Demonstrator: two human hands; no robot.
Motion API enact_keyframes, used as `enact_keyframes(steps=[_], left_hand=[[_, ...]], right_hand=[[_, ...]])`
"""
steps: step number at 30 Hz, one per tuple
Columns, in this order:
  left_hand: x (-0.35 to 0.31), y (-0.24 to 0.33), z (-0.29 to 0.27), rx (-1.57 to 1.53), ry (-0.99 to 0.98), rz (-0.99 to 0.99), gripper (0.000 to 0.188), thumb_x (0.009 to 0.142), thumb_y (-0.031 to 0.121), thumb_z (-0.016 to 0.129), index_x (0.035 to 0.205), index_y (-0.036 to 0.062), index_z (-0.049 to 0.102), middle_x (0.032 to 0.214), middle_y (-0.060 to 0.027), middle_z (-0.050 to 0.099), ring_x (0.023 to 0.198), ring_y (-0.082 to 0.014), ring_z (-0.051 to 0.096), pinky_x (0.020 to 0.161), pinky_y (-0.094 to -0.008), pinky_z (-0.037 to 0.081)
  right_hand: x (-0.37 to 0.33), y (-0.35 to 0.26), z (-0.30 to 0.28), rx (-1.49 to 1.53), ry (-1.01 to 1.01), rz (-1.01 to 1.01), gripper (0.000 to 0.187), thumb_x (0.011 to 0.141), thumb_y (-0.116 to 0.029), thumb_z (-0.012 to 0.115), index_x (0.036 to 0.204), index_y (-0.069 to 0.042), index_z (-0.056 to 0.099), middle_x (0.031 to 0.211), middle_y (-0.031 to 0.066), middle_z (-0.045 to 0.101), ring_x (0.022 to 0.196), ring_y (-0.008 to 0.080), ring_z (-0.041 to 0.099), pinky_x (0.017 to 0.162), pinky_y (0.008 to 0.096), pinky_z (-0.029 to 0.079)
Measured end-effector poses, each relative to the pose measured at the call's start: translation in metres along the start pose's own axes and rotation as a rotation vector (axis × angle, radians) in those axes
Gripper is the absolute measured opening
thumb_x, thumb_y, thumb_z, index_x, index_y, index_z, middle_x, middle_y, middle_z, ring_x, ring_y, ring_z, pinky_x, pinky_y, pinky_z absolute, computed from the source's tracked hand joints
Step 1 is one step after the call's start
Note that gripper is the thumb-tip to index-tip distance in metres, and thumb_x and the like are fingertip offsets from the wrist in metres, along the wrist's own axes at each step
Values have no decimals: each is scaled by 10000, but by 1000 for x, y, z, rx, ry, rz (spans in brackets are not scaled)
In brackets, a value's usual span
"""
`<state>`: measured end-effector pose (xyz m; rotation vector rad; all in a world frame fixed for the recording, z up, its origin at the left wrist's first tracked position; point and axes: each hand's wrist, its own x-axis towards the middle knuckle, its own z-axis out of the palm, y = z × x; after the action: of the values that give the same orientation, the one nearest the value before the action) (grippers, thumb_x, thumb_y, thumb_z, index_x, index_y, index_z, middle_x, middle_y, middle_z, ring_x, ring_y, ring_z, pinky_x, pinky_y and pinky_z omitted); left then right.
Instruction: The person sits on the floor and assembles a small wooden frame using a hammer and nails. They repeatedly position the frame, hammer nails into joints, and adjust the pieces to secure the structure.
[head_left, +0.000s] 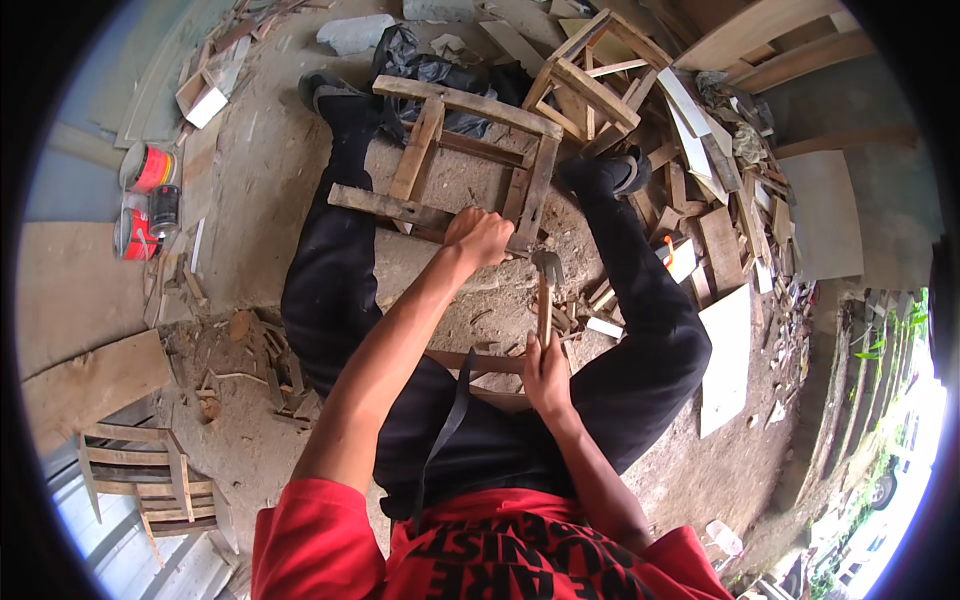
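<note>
Between my outstretched legs stands a rough wooden frame (418, 150), made of nailed rails and crosspieces. My left hand (480, 238) is closed over its near rail, close to the right corner. Something thin and dark sticks out beside that fist toward the hammer; I cannot make out what it is. My right hand (547, 375) grips a claw hammer (544, 310) by its wooden handle, below the left hand's level in the picture. The grey hammer head lies right by the frame's near corner. Whether it touches the wood I cannot tell.
A second wooden frame (600, 85) and a heap of scrap wood (720, 240) lie to the right. Black plastic bags (430, 65) sit beyond the frame. Red cans (137, 235) stand at the left. Slatted wooden pieces (150, 485) are at the lower left.
</note>
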<state>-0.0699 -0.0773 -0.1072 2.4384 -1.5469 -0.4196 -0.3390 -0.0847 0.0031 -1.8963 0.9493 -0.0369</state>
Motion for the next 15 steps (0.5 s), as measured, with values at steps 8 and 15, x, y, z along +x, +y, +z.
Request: enact_keyframes(steps=[8, 15], left_hand=[[-11, 16, -27, 99, -21, -42, 383, 785, 436, 813, 790, 63, 726, 720, -128, 734, 636, -221, 723, 575, -398, 567], [-7, 22, -35, 36, -64, -57, 294, 803, 380, 807, 804, 97, 726, 760, -113, 745, 695, -215, 735, 623, -375, 572]], right_hand=[[-45, 15, 8, 272, 52, -120, 329, 1073, -288, 465, 1203, 10, 513, 713, -7, 490, 578, 85, 450, 531, 266, 379], [-12, -19, -2, 149, 103, -121, 334, 1066, -258, 469, 1242, 20, 528, 720, 45, 544, 615, 133, 509, 569, 320, 423]])
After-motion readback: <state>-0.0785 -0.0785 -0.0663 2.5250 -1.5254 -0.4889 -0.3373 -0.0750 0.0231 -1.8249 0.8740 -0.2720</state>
